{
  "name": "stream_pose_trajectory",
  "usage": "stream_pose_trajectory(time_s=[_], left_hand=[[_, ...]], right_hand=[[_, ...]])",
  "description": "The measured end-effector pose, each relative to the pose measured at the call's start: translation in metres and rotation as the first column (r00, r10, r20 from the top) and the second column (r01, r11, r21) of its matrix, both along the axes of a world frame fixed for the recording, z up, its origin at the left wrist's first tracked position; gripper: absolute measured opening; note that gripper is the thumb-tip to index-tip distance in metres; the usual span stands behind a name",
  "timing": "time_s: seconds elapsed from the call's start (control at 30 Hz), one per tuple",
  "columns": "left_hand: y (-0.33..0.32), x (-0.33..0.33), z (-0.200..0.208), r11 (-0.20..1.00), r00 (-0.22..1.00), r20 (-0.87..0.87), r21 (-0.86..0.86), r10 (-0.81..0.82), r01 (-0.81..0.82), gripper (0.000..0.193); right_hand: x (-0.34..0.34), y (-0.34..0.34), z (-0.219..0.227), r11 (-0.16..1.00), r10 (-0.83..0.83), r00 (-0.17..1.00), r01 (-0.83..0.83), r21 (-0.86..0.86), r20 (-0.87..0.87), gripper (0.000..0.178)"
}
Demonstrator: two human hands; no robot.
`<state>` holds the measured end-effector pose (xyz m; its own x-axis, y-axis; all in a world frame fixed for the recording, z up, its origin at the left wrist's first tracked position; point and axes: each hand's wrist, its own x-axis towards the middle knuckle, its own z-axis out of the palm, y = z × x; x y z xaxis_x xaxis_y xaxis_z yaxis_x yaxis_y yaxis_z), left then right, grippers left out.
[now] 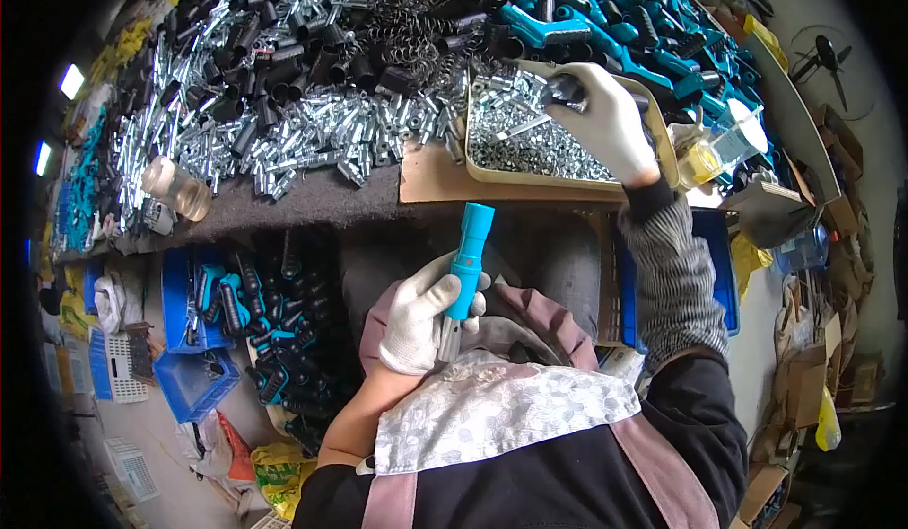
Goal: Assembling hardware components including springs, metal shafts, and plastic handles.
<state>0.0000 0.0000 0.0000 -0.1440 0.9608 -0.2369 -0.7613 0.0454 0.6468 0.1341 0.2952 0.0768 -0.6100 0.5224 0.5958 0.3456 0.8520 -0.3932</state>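
Observation:
My left hand (421, 316), in a white glove, is wrapped round a teal tube-shaped housing (470, 262). The housing is tilted slightly, and a silver metal end (450, 340) sticks out below my fingers. Over at the right, my right hand (610, 122), also gloved in white, is closed around a black-handled tool (566, 90). A thin, flat silver shaft (523, 130) extends from that side over the tray, though how it joins the handle is partly hidden. Beneath lies a shallow cream tray (539, 181) filled with small metal parts (501, 155).
Heaped metal sleeves (331, 136), black springs (407, 18) and teal pistol-shaped housings (549, 27) cover the bench. A clear bottle (177, 188) lies near its front left edge; a container of yellow liquid (702, 162) stands right of the tray. Blue bins (194, 382) sit below left.

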Motion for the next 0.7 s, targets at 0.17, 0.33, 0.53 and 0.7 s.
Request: stream_pose_trajectory(time_s=[0.17,0.33,0.53,0.7], left_hand=[[0.002,-0.003,-0.004,0.999,0.999,0.000,0.009,-0.033,0.033,0.055],[0.000,0.005,-0.001,0.996,0.996,-0.017,-0.012,-0.090,0.090,0.066],[-0.008,0.007,0.001,0.993,0.987,-0.106,-0.032,-0.119,0.116,0.061],[-0.009,0.005,-0.004,0.985,0.971,-0.174,-0.065,-0.166,0.157,0.063]], right_hand=[[0.031,-0.103,-0.024,0.341,-0.019,0.844,-0.499,-0.797,-0.537,0.054],[0.040,-0.124,-0.053,0.158,-0.113,0.748,-0.636,-0.755,-0.654,0.070],[0.037,-0.122,-0.064,0.129,0.014,0.728,-0.681,-0.720,-0.686,0.080],[0.028,-0.135,-0.065,0.057,-0.059,0.676,-0.732,-0.679,-0.735,0.087]])
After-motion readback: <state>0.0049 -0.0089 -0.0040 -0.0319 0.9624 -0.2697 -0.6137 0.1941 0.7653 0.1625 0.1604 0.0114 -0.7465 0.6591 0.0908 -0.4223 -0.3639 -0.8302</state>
